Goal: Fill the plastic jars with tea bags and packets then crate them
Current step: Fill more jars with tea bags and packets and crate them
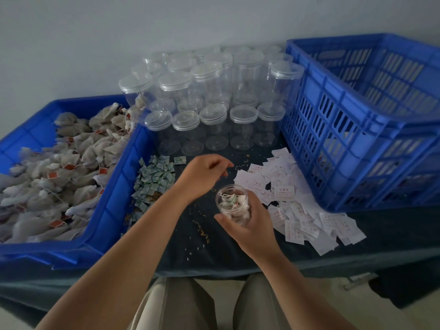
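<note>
Currently, filling is in progress: the right hand (pixel 250 225) grips a lidless, part-filled plastic jar (pixel 234 206) just above the surface (pixel 214 248), the left hand (pixel 204 173) hovers over its mouth, relaxed and apparently empty; the next move likely calls for one of the white packets (pixel 285 194).

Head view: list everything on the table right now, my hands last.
open jar: one, clear, part-filled, in right hand
lidded jars: many, clear, stacked at table back
tea bags: heap, whitish with red tags, in bin
bin: one, blue, left
green packets: pile, green-white, beside bin
white packets: pile, red print, before crate
crate: at least one, blue, right
tablecloth: one, dark
left hand: loosely curled, over table centre
right hand: grips open jar
</note>
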Demonstrator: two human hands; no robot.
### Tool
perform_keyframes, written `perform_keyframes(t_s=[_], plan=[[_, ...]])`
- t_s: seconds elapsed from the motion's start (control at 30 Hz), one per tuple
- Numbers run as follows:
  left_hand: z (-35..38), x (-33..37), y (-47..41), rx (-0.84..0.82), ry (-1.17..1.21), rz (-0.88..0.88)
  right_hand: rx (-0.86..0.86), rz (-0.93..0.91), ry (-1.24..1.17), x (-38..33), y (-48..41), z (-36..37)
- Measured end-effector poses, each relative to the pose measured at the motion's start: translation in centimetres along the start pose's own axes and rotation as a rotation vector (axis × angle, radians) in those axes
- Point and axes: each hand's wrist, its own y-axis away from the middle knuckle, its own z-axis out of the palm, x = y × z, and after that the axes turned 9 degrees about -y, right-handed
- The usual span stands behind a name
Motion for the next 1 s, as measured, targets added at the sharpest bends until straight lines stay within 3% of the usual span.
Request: perform_keyframes(t_s=[0.1, 0.23, 0.5, 0.57, 0.7, 1.0], plan=[[2.4, -0.9, -2.5, -0.165, -0.254, 0.156, 0.025, 0.017, -0.015, -0.1, -0.2, -0.1], [4.6, -1.0, -3.5, -0.313, -0.357, 0.348, 0.066, 0.054, -0.045, 0.2, -0.4, -0.4], [5.4, -1.8, -2.1, -0.117, -0.692, 0.600, 0.065, 0.037, -0.011, -0.4, -0.4, -0.2], [5.5, -2.0, -1.6, 0.029, -0.562, 0.505, 0.058, 0.042, -0.016, -0.4, -0.4, -0.2], [3.3, -2.4, -2.6, 0.234, -0.022, -0.001, 0.056, 0.051, -0.008, 0.0, -0.3, -0.3], [1.6, -2.3, -1.3, 0.182, 0.091, -0.026, 0.037, 0.040, 0.056, -0.3, -0.2, 0.0]])
